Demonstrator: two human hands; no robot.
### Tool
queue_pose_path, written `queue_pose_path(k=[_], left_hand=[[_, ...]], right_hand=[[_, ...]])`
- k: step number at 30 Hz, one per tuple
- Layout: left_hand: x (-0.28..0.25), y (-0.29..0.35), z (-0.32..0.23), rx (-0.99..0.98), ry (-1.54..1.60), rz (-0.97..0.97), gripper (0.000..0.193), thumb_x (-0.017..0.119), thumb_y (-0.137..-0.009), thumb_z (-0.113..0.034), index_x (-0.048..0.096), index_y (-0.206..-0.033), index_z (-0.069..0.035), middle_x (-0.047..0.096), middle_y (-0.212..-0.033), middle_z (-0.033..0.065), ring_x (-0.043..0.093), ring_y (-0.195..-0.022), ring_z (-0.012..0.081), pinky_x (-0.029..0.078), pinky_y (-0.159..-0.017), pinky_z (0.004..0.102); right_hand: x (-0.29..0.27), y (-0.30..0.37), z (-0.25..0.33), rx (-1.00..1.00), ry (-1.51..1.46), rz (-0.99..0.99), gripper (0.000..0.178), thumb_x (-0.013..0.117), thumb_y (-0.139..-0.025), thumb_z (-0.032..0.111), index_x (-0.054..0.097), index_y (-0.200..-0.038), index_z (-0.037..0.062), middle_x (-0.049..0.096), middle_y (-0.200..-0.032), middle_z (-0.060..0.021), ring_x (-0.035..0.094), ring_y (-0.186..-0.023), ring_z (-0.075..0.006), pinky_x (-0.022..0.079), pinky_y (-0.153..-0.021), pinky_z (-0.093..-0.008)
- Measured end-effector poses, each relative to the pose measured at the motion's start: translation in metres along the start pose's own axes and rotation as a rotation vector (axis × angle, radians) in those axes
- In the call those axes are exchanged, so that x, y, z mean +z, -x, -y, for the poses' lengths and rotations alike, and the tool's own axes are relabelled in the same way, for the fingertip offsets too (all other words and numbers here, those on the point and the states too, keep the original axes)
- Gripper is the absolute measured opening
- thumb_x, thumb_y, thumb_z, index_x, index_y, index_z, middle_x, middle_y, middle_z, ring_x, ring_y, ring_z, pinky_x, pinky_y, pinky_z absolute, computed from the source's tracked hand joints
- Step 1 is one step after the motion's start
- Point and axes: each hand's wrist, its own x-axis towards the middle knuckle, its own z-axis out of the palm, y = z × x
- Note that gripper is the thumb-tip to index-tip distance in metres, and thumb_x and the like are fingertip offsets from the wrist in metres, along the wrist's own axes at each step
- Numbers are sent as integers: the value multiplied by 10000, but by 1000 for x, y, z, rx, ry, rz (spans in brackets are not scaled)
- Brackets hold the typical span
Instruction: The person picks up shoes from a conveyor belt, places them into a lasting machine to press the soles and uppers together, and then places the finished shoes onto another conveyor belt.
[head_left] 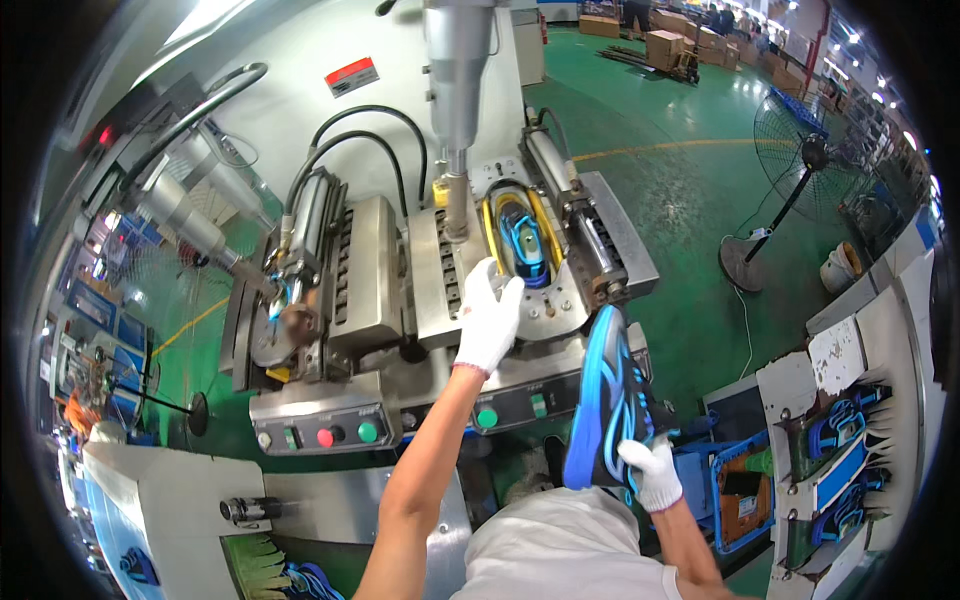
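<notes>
- Here's the left hand, white-gloved, at the near left edge of the metal cradle, thumb and fingers parted with nothing gripped; whether a fingertip touches the cradle, I can't tell.
- And just beyond it, a little to the right: the seated shoe, black with bright blue lines, sitting between yellow pads!
- Its long axis runs away from the person, far end leaning slightly left; the left hand is clearly the nearer one.
- Over to the right, the right hand is closed on the near end of the held shoe, blue sole turned left.
- That one points away too, far end tipped slightly right, on the near right side of the cradle.
- Up above, the thick metal cylinder stands just left of the seated shoe.
</notes>
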Motion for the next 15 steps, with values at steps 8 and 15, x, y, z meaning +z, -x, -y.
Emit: queue_pose_path(k=[8, 15], left_hand=[[152, -161, 90, -357, -626, -74, 789, 774, -795, -407, 436, -1338, 54, 590, -1323, 298, 601, -1230, 418, 477, -1051, 441], [84, -199, 64, -407, -54, 96, 350, 808, -728, -195, 675, -982, 7, 729, -843, 119, 700, -750, 225, 568, -712, 366]], right_hand=[[-73, 43, -5, -7, -18, -501, 600, 716, -759, 32, 518, -1326, 12, 635, -996, -45, 615, -892, -192, 517, -845, -366], [-48, -13, 16, 147, 33, -306, 576, 793, -783, 18, 583, -1319, -6, 639, -1085, -12, 592, -870, -114, 502, -788, -304]])
